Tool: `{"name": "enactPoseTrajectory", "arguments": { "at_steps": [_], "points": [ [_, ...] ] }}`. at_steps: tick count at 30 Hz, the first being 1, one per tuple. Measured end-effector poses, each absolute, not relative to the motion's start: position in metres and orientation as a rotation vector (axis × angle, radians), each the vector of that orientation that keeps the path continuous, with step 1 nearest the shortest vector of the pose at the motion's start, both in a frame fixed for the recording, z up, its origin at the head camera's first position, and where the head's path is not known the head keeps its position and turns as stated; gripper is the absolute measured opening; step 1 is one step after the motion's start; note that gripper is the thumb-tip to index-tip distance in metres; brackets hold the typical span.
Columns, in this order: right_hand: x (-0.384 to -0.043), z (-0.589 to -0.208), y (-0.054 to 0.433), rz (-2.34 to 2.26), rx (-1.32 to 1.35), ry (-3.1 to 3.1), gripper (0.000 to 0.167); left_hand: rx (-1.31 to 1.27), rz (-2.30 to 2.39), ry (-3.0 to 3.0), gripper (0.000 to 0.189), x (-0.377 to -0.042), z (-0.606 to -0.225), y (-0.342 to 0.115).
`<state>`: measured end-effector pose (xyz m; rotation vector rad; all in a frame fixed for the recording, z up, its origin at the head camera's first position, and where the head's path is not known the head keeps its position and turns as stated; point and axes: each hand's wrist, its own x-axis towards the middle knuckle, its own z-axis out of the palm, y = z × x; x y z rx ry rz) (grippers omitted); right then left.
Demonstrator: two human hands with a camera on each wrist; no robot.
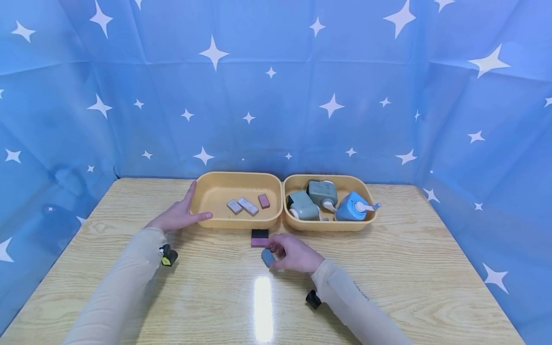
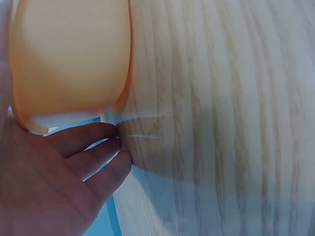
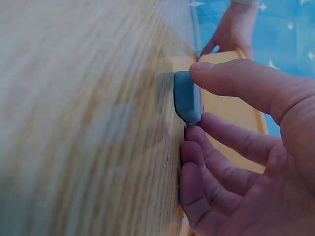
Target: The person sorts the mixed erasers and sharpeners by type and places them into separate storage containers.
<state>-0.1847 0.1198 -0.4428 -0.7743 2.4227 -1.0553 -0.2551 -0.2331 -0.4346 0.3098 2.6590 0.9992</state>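
Staged booth, prob.: starry bkdrp point(image 1: 280, 96), wood tbl point(image 1: 431, 278).

Right of the right hand point(image 1: 297, 254), the counter point(image 1: 431, 273) offers a way through. Ahead and left, the block point(image 1: 259, 238) stands before the left bin point(image 1: 215, 191), whose left end the left hand point(image 1: 181, 212) obstructs. The right bin point(image 1: 332, 226) adjoins it (rim against rim); bottles point(image 1: 351, 208) crowd its inside. The curtain point(image 1: 267, 134) bars the back.
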Motion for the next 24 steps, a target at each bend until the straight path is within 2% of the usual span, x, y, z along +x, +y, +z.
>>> {"name": "enactPoseTrajectory", "arguments": {
  "at_steps": [24],
  "points": [
    [-0.1845,-0.4493,0.1161,-1.019,-0.857,2.414,0.038,0.312,1.002,2.653,0.117,-0.2501,-0.4312,-0.2308]
  ]
}}
